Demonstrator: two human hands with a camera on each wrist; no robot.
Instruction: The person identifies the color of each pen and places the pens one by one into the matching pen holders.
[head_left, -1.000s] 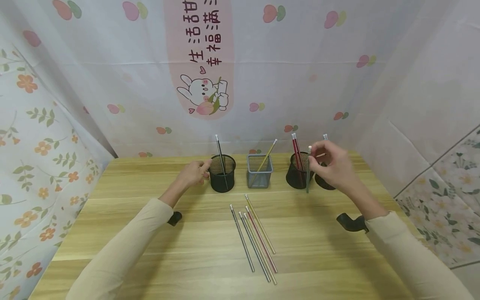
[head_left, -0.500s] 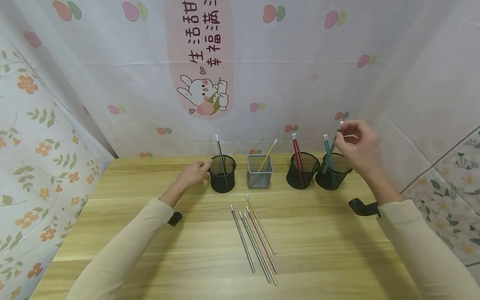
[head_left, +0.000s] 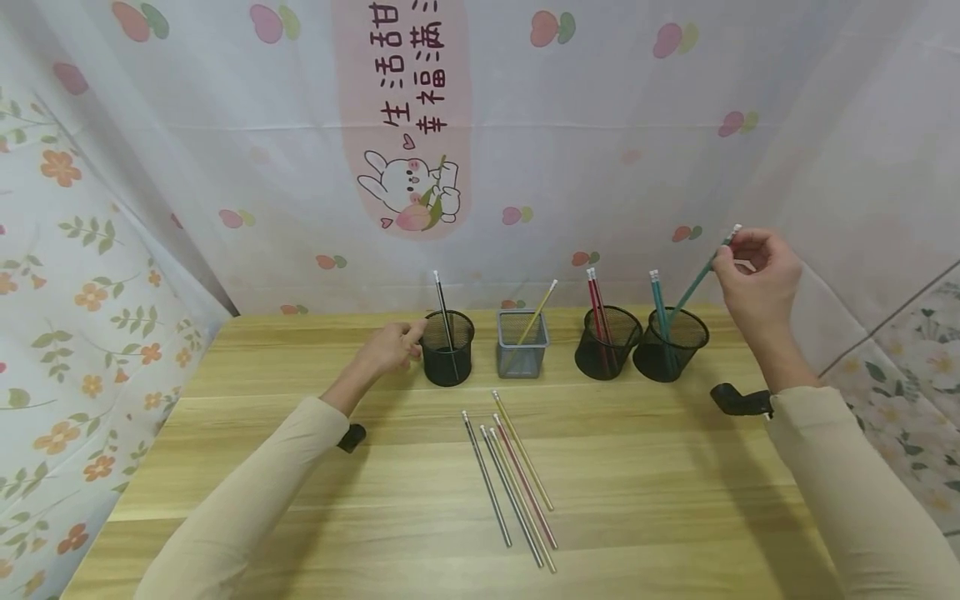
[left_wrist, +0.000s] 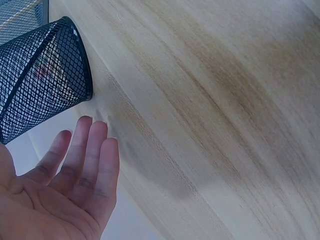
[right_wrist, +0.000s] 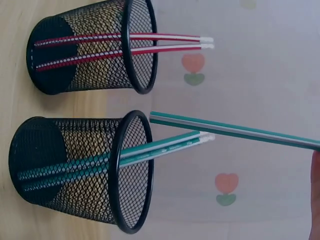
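Wooden table (head_left: 300, 467), floral curtains; four cups, five loose pencils; right hand (head_left: 753, 279) pinches green pencil (head_left: 693, 283), left hand (head_left: 386, 348) relaxed

Light wooden worktop (head_left: 300, 467), grain running left to right. Along its far edge, a row of four mesh pencil holders: round black holder (head_left: 447, 347) with one black pencil, square grey holder (head_left: 522, 354) with one yellow pencil, round black holder (head_left: 607, 342) with two red pencils, round black holder (head_left: 670, 344) with green pencils, the last two touching. Nearer the front, five loose pencils (head_left: 512, 481) side by side, slanted, erasers toward the holders.
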